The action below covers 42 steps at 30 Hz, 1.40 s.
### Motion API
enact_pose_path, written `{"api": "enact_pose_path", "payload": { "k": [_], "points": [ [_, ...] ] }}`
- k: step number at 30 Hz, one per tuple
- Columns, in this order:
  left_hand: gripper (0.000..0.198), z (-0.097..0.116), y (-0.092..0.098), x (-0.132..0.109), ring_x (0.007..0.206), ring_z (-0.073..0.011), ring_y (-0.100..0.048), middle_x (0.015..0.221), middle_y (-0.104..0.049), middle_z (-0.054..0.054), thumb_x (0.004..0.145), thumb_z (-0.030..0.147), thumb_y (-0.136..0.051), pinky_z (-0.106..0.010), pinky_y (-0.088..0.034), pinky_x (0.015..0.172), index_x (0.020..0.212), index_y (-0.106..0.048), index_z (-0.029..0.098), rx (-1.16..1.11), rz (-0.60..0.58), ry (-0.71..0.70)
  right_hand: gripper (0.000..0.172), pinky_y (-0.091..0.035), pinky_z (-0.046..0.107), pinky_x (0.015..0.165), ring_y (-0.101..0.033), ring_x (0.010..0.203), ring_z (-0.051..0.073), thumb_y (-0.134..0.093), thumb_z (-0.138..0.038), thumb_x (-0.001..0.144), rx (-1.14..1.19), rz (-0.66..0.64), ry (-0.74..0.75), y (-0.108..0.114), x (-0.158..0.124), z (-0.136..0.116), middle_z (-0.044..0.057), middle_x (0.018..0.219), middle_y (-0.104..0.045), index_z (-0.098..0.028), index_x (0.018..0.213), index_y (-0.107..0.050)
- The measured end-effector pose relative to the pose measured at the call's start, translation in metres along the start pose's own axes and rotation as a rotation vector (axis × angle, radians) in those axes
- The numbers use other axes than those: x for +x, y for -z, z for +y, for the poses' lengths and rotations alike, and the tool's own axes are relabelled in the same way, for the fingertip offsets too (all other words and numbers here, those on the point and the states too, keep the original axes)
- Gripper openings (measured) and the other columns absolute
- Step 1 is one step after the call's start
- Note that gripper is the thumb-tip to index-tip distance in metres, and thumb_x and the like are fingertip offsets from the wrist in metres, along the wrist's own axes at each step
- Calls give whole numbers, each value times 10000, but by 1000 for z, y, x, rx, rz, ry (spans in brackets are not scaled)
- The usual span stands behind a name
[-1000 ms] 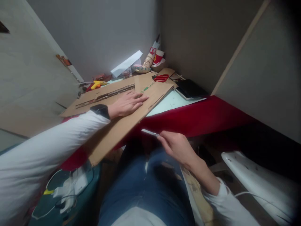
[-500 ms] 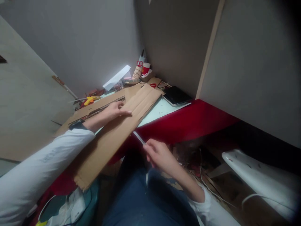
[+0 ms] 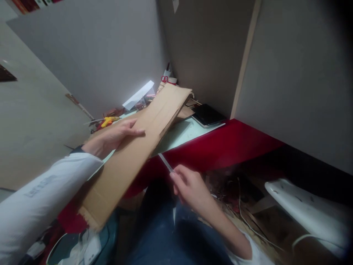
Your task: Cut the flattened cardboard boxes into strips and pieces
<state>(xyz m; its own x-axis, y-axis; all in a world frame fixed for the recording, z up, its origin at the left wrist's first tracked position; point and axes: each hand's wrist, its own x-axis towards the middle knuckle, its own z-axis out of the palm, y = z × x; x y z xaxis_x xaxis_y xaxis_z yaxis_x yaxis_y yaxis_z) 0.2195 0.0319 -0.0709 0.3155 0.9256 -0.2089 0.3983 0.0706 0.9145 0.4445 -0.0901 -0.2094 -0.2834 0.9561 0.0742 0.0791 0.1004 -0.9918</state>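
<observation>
At the lower left, a teal bin (image 3: 111,230) contains white items (image 3: 92,248), blurred and not identifiable in detail. Above it, at the rear left of the table, a yellow tool (image 3: 108,121) lies among small red and brown items. The left hand (image 3: 118,136) grips a long cardboard strip (image 3: 135,162) at its left edge: the thumb lies flat on the upper face, and the other fingers are largely hidden at the edge. The strip runs diagonally from lower left to upper right. Its near end is ragged and extends past the table's front edge, above the bin; its far end points toward the rear corner. Behind the strip are a white folded sheet (image 3: 138,96) and red-handled scissors (image 3: 164,78). Right of the strip, a pale green sheet (image 3: 180,134) covers part of the table. A slim metal blade (image 3: 164,162) is held in the right hand (image 3: 190,186), fingers closed around its lower end. The blade tip points up and left, just beside the strip's right edge; contact cannot be determined. Further right, a black flat object (image 3: 209,115) rests near the wall, and a red cover (image 3: 220,145) lines the table's front
</observation>
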Motion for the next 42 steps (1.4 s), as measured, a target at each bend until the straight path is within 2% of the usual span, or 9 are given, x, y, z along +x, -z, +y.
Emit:
{"api": "enact_pose_path", "payload": {
  "k": [8, 12, 15, 21, 25, 30, 34, 38, 42],
  "points": [
    [499, 17, -12, -5, 784, -228, -749, 950, -779, -42, 741, 266, -817, -272, -625, 642, 1215, -662, 264, -47, -35, -14, 273, -382, 187, 416, -484, 372, 83, -467, -308, 978, -56, 36, 65, 6, 14, -19, -64, 552, -573, -224, 720, -500],
    [605, 20, -17, -4, 855, -265, -753, 1069, -771, -53, 751, 292, -802, -299, -631, 667, 1323, -604, 312, -16, -50, -9, 263, -382, 205, 468, -512, 422, 102, -477, -295, 974, -116, 95, 76, 12, 11, -20, -62, 529, -569, -229, 724, -527],
    [624, 23, -18, -1, 860, -270, -756, 1070, -773, -46, 754, 303, -791, -324, -635, 714, 1345, -591, 327, 1, -63, 16, 259, -380, 226, 493, -513, 435, 115, -475, -297, 972, -118, 100, 67, 13, 8, -19, -58, 532, -574, -234, 728, -532],
    [650, 31, -17, 7, 829, -268, -759, 1089, -765, -77, 760, 299, -782, -331, -641, 681, 1372, -562, 314, 34, -68, 33, 270, -369, 265, 564, -534, 536, 148, -493, -301, 964, -203, 242, 94, 17, 1, -17, -30, 589, -586, -237, 704, -526],
    [638, 35, -22, 7, 828, -258, -757, 1092, -763, -62, 772, 308, -778, -313, -639, 676, 1372, -564, 333, 61, -85, 42, 277, -371, 270, 583, -535, 536, 150, -461, -318, 985, -194, 308, 118, 23, -1, -18, -36, 591, -560, -244, 722, -511],
    [603, 32, -28, 2, 803, -233, -755, 1085, -760, -52, 804, 332, -759, -285, -634, 664, 1373, -559, 354, 48, -103, 52, 325, -360, 276, 608, -541, 582, 163, -437, -254, 982, -302, 265, 120, 29, 9, -26, -17, 614, -552, -244, 659, -466],
    [685, 29, -28, -1, 772, -252, -754, 964, -764, -36, 739, 343, -807, -292, -631, 631, 1375, -551, 351, 22, -73, 49, 319, -354, 282, 612, -533, 575, 168, -452, -246, 973, -308, 250, 117, 37, 14, -28, -16, 600, -548, -242, 655, -479],
    [617, 27, -30, -4, 804, -278, -750, 1011, -770, -38, 695, 298, -812, -343, -632, 685, 1281, -622, 333, -3, -49, 59, 310, -363, 279, 604, -533, 571, 162, -470, -257, 967, -242, 271, 112, 39, 10, -22, -19, 596, -544, -239, 657, -479],
    [369, 25, -31, -12, 846, -276, -738, 904, -771, -18, 633, 260, -810, -312, -615, 694, 993, -732, 279, 2, 3, 26, 277, -373, 241, 482, -514, 446, 120, -424, -335, 993, -70, 264, 83, 31, 8, -10, -47, 581, -558, -233, 753, -516]
  ]
}}
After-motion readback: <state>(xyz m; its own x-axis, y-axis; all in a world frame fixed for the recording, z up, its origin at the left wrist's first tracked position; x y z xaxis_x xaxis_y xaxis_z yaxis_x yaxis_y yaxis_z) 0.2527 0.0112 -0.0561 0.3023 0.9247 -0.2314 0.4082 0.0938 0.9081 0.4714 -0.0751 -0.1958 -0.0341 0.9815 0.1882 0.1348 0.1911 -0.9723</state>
